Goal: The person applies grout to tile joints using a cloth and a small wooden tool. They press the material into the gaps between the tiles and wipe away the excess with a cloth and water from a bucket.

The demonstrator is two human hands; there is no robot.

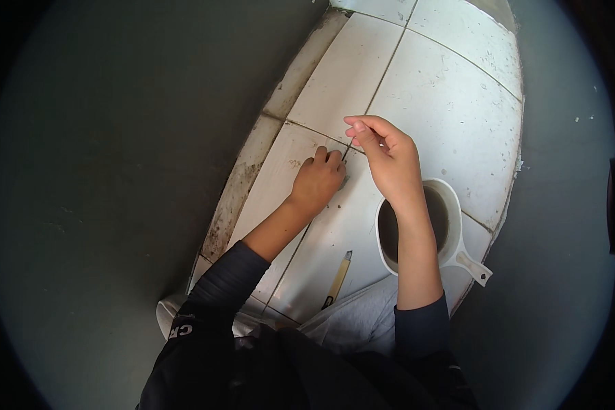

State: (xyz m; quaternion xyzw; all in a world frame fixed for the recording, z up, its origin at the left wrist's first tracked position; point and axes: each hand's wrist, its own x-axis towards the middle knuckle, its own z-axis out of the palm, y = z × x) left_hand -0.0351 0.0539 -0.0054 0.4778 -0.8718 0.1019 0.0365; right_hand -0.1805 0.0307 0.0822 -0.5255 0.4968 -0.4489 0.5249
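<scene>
Two grips show at mid-frame: the left hand curls down at the white-tiled bench, fingers bent; the right hand hangs above it, thumb near loosely bent fingers. I cannot tell whether either is clenched on anything. One yellow-handled utility knife lies lower centre. One white dipper, right of centre, contains murky dark liquid.

A white, rounded dipper sits right of centre in the frame, partly hidden, with dark liquid inside and its short handle pointing to the lower right. A slim yellow cutter lies at lower centre, grey tip aimed up and slightly right.
</scene>
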